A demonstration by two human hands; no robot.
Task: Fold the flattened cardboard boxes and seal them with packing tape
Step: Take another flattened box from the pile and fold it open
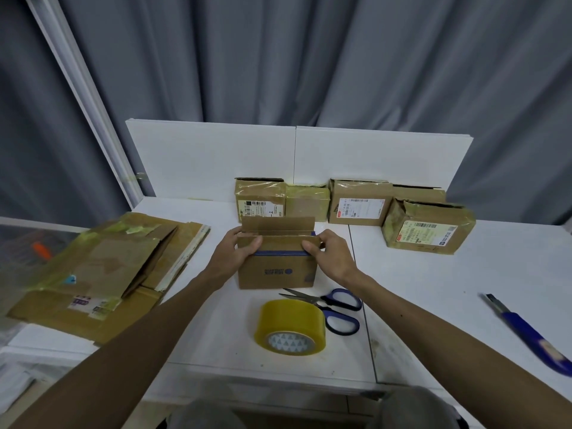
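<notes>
White table. Nearest the edge: tape roll, with blue-handled scissors just beside it. Behind them the small box stands upright, flaps raised. The left hand and right hand each grip an upper corner, thumbs on the front flap. Flattened boxes lie stacked at left. Taped boxes line the white back panels. Grey curtain beyond.

Both bare forearms reached forward from the bottom corners, converging mid-frame. Left hand gripped the box at its top left edge, thumb on the near flap. Right hand pinched the top right edge, fingers curled.
</notes>
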